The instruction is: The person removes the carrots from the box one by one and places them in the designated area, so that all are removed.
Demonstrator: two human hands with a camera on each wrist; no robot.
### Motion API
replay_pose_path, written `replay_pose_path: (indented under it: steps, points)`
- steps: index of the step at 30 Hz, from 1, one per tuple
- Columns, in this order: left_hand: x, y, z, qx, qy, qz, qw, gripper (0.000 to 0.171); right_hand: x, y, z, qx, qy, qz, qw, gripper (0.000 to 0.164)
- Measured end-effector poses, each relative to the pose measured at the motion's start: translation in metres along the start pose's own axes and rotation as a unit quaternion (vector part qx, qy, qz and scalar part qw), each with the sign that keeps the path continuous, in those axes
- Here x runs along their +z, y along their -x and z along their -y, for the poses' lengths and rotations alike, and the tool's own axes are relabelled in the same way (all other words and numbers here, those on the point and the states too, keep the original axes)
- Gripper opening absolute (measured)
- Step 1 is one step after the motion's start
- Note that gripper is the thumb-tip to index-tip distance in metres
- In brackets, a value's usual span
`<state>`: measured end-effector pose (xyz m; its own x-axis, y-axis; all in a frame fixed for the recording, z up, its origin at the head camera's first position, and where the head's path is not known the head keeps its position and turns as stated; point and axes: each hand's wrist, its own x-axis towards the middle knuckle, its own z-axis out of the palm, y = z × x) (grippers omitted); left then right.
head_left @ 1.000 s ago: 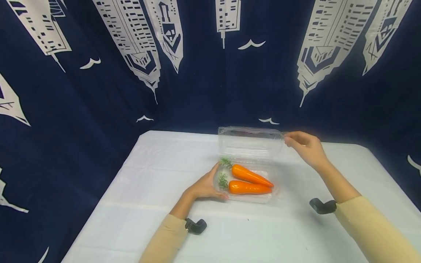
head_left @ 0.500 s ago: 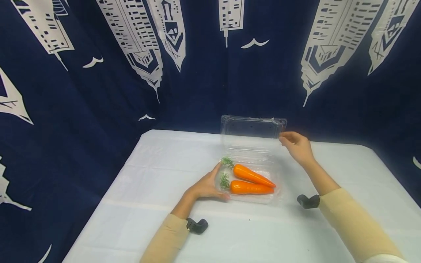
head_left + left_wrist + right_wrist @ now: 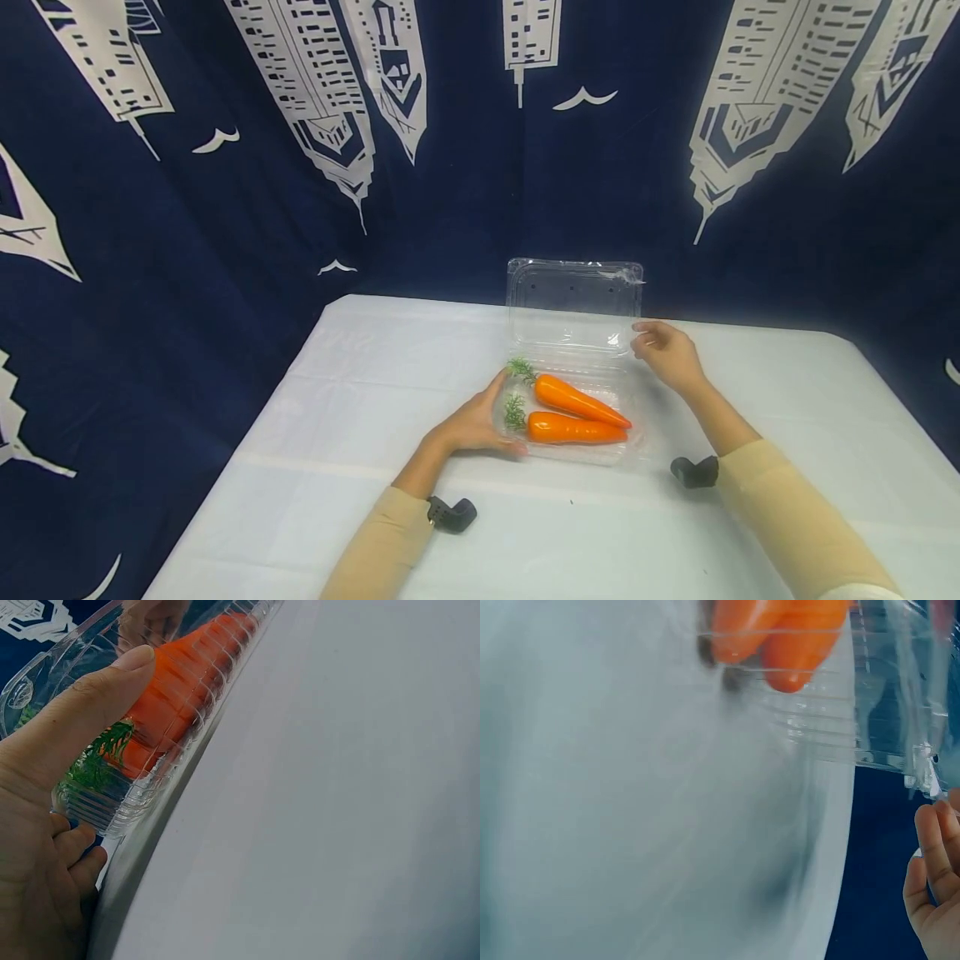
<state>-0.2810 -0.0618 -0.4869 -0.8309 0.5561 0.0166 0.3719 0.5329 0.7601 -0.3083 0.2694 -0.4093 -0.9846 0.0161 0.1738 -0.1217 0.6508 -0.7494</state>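
Observation:
A clear plastic clamshell container lies on the table, its hinged lid raised at the back. In it, side by side, are two orange carrots with green tops pointing left. My left hand grips the container's left end; the left wrist view shows the thumb laid over the near corner and the other fingers curled below. My right hand is at the lid's right edge. In the right wrist view its loosely bent fingers are right by the lid's corner.
A white cloth covers the table, its back edge just behind the container. Beyond hangs a dark blue curtain printed with white buildings. A dark wrist camera sits on the left wrist, another wrist camera on the right.
The lid has tilted further back and now shows its whole face. My right hand has moved left and a little down along its edge. My left hand has stayed on the container.

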Motion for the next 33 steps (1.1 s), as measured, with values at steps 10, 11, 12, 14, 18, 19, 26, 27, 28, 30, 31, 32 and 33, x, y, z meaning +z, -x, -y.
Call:
replay_pose_path:
  steps: [10, 11, 12, 14, 18, 19, 26, 27, 28, 30, 31, 32, 33]
  points:
    - [0.0, 0.0, 0.0, 0.003, -0.007, -0.001, 1.0, 0.136, 0.01, 0.002, -0.008, 0.04, -0.027, 0.024, 0.999, 0.04]
    - [0.0, 0.0, 0.0, 0.004, -0.007, -0.002, 1.0, 0.136, 0.011, 0.002, -0.009, 0.045, -0.035, 0.022, 0.998, 0.04]
    - [0.0, 0.0, 0.0, 0.005, -0.005, -0.003, 1.0, 0.136, 0.012, 0.002, -0.008, 0.05, -0.041, 0.02, 0.998, 0.041]
    - [-0.001, 0.0, 0.0, 0.006, -0.004, -0.004, 1.0, 0.135, 0.013, 0.003, -0.008, 0.061, -0.054, 0.016, 0.997, 0.042]
    - [-0.001, 0.001, -0.001, 0.007, -0.003, -0.002, 1.0, 0.134, 0.018, 0.005, -0.008, 0.087, -0.076, 0.008, 0.993, 0.043]
    - [-0.001, 0.001, -0.001, 0.007, -0.003, -0.001, 1.0, 0.134, 0.019, 0.005, -0.008, 0.091, -0.081, 0.009, 0.993, 0.044]
    - [-0.001, 0.001, -0.002, 0.01, -0.01, -0.002, 0.9999, 0.133, 0.024, 0.008, -0.005, 0.141, -0.102, 0.018, 0.985, 0.045]
    - [-0.001, 0.001, -0.002, 0.01, -0.011, -0.002, 0.9999, 0.133, 0.024, 0.008, -0.005, 0.144, -0.105, 0.02, 0.984, 0.045]
    - [-0.001, 0.001, -0.002, 0.01, -0.012, -0.002, 0.9999, 0.133, 0.025, 0.009, -0.005, 0.146, -0.11, 0.019, 0.983, 0.045]
    - [-0.001, 0.001, -0.002, 0.009, -0.011, -0.002, 0.9999, 0.133, 0.025, 0.009, -0.006, 0.147, -0.114, 0.021, 0.982, 0.045]
    - [-0.001, 0.001, -0.003, 0.009, -0.011, -0.002, 0.9999, 0.132, 0.026, 0.008, -0.007, 0.147, -0.113, 0.021, 0.982, 0.045]
    - [-0.002, 0.001, -0.003, 0.008, -0.01, -0.002, 0.9999, 0.132, 0.026, 0.008, -0.007, 0.149, -0.113, 0.023, 0.982, 0.045]
    - [-0.002, 0.001, -0.003, 0.007, -0.01, -0.001, 0.9999, 0.132, 0.026, 0.008, -0.008, 0.148, -0.113, 0.024, 0.982, 0.046]
